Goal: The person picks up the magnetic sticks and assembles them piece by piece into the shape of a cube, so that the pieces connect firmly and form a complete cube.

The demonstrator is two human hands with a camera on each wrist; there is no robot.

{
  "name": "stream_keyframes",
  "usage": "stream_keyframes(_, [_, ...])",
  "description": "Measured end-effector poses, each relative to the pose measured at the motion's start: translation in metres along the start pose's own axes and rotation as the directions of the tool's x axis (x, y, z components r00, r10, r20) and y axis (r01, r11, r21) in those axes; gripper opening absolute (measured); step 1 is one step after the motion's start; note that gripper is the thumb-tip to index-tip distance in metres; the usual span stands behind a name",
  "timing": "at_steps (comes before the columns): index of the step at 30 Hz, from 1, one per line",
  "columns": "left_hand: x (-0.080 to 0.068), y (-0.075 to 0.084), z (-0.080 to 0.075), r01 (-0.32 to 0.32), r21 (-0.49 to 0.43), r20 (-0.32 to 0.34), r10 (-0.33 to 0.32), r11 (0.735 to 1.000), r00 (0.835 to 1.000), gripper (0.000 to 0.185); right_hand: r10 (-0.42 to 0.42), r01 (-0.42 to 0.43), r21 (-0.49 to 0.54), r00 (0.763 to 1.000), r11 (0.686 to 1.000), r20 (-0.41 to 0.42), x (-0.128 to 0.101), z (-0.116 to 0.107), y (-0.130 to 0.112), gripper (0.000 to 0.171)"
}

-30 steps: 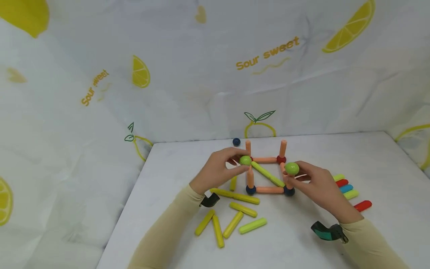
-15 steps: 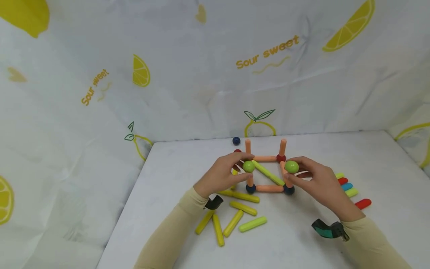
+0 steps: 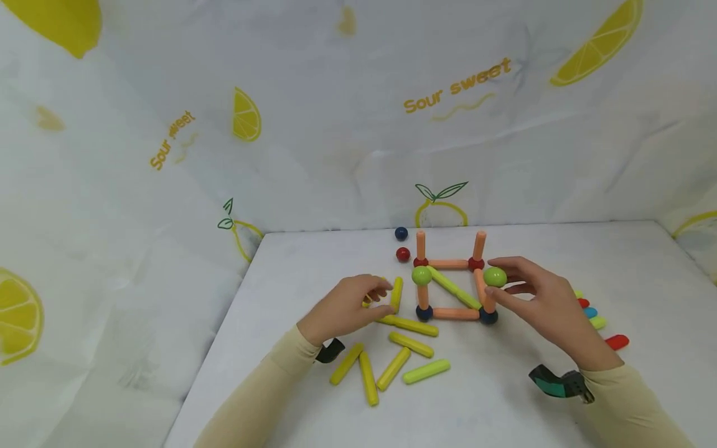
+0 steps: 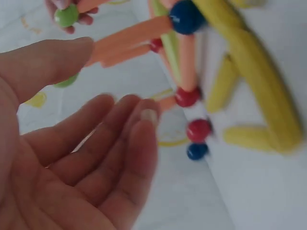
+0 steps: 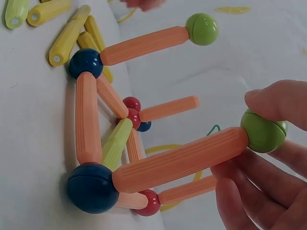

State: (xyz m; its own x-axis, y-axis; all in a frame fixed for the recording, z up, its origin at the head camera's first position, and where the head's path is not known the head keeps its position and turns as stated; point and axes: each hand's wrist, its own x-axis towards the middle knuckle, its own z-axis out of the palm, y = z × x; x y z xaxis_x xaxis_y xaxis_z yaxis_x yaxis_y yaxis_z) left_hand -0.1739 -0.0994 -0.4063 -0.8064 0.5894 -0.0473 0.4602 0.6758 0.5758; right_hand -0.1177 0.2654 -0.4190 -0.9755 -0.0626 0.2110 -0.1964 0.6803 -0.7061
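Standing on white table [image 3: 476, 398]: frame of orange sticks [image 3: 456, 314], blue and red corner balls [image 3: 476, 264]. Right hand [image 3: 540, 302] pinches green ball [image 3: 495, 277] atop front right upright [image 5: 182, 160]; other green ball [image 3: 422, 275] caps front left upright [image 3: 422, 297]. Left hand [image 3: 344, 308] relaxed, thumb apart from fingers, beside yellow sticks [image 3: 414, 326].

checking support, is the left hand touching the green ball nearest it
Apart: the head view shows a clear gap between the left hand and that green ball.

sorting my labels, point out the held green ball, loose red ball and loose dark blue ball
Held green ball [image 5: 264, 134]: right wrist view, middle of its uncovered surface
Loose red ball [image 3: 403, 254]: head view, visible middle
Loose dark blue ball [image 3: 401, 234]: head view, visible middle
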Motion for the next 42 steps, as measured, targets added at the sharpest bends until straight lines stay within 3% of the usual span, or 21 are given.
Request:
stream_keyframes(5, [-0.046,-0.020,0.001,0.161,0.108,0.058,-0.168,0.981,0.984,0.030,-0.002,0.002,-0.019,1.000,1.000,-0.005,0.001,-0.003,0.004,0.054])
stream_keyframes(9, [-0.073,-0.026,0.008,0.251,0.089,0.126,-0.261,0.964,0.957,0.030,-0.004,0.004,-0.017,1.000,1.000,-0.008,0.002,-0.003,0.007,0.053])
stream_keyframes(12, [-0.084,-0.030,0.013,0.268,0.052,0.164,-0.273,0.962,0.948,0.028,-0.012,0.012,0.000,1.000,1.000,-0.002,0.002,0.000,0.007,0.054])
stream_keyframes(16, [-0.081,-0.032,0.016,0.235,0.040,0.181,-0.238,0.971,0.954,0.021,-0.035,0.035,0.019,0.999,0.999,-0.009,0.000,0.000,0.007,0.051])
stream_keyframes(21, [-0.062,-0.015,0.001,0.184,0.039,0.170,-0.188,0.982,0.967,0.017,-0.056,0.056,0.019,0.998,0.998,-0.015,0.001,0.001,0.004,0.048])
stream_keyframes(26, [-0.023,0.034,-0.031,0.000,0.023,0.121,-0.003,1.000,0.993,0.017,-0.039,0.039,0.008,0.999,0.999,-0.018,0.000,-0.001,0.004,0.047])
stream_keyframes(30, [0.013,0.074,-0.045,-0.170,0.011,0.084,0.169,0.985,0.982,0.021,-0.031,0.031,0.017,0.999,0.999,-0.008,-0.002,-0.002,0.004,0.046])
stream_keyframes(33, [0.041,0.095,-0.045,-0.247,0.010,0.074,0.245,0.969,0.967,0.022,-0.027,0.027,0.025,1.000,0.999,-0.004,-0.002,-0.002,0.004,0.046])
stream_keyframes(38, [0.079,0.114,-0.036,-0.300,0.043,0.109,0.294,0.953,0.950,0.018,-0.031,0.032,0.036,0.999,0.999,-0.014,-0.002,-0.003,0.003,0.044])
stream_keyframes(42, [0.092,0.114,-0.029,-0.279,0.088,0.155,0.263,0.956,0.952,0.015,-0.035,0.035,0.045,0.999,0.998,-0.009,-0.001,-0.005,0.003,0.047])
